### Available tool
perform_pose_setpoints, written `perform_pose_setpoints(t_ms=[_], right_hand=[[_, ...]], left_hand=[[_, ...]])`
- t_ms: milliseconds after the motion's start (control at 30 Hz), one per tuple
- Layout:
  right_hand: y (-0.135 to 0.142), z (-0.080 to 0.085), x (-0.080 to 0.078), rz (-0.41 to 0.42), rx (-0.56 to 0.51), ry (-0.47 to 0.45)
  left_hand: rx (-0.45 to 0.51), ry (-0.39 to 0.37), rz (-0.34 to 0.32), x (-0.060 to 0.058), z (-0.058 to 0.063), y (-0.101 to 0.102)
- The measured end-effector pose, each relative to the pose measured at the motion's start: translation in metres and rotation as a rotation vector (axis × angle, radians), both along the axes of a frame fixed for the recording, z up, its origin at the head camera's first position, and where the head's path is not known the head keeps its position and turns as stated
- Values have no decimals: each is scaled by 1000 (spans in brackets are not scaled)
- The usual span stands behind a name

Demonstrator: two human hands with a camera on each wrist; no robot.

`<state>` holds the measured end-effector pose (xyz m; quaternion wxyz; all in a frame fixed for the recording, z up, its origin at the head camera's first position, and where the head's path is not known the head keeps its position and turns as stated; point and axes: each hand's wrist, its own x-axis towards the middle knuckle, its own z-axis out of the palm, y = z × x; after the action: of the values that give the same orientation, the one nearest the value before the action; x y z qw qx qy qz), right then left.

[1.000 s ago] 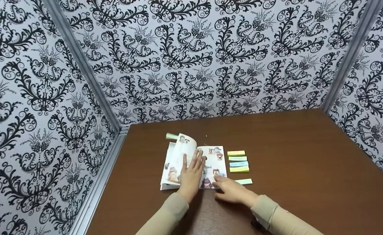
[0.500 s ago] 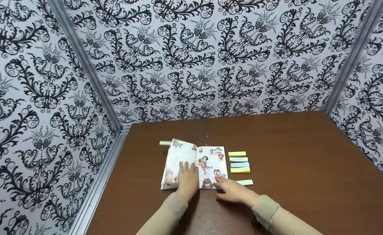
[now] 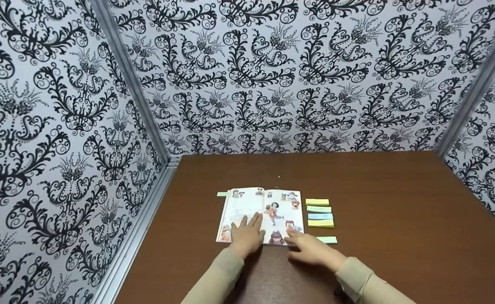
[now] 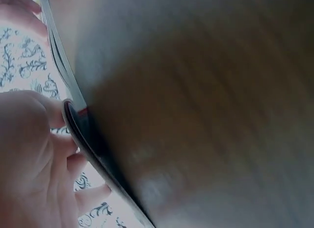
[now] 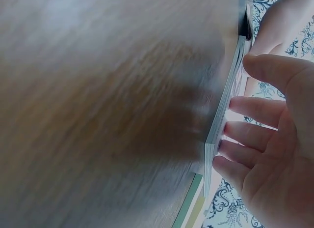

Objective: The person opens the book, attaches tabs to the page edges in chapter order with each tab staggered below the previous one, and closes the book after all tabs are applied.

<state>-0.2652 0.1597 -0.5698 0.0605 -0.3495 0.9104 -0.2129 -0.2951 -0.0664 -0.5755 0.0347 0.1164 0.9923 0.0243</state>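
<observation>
An illustrated book lies spread on the table, with cartoon figures printed on its pages. My left hand rests on the lower part of the left page beside the spine, fingers spread and straight. The fingertips of my right hand touch the lower right corner of the right page, its fingers extended. In the left wrist view the left hand lies against the page above the book's cover edge. From the right wrist, the right hand's fingertips meet the edge of the page block.
Several sticky-note strips lie right of the book: yellow, pale green, blue and yellow again. A green strip lies beside the right hand. Another green strip sticks out past the book's left edge. Patterned walls enclose the brown table.
The raised left page has come down flat under my left hand, which slid down from the spine area to the lower page. The right hand stays at the right page's corner.
</observation>
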Motion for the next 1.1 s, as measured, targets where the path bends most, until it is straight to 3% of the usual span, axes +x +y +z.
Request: perform_pose_setpoints(t_ms=[100, 233, 433, 767, 933, 1100], right_hand=[[-1, 0, 0, -2, -5, 2], [-3, 3, -1, -5, 13, 16], [-19, 9, -8, -25, 47, 48], [-33, 1, -7, -37, 86, 36], [-39, 2, -10, -24, 110, 72], [-41, 7, -11, -40, 154, 61]], left_hand=[[71, -58, 6, -1, 1, -3], [117, -80, -9, -1, 4, -5], [105, -74, 2, -1, 3, -7], [73, -88, -18, 1, 4, -6], [26, -57, 40, 2, 5, -9], [21, -21, 176, 7, 7, -15]])
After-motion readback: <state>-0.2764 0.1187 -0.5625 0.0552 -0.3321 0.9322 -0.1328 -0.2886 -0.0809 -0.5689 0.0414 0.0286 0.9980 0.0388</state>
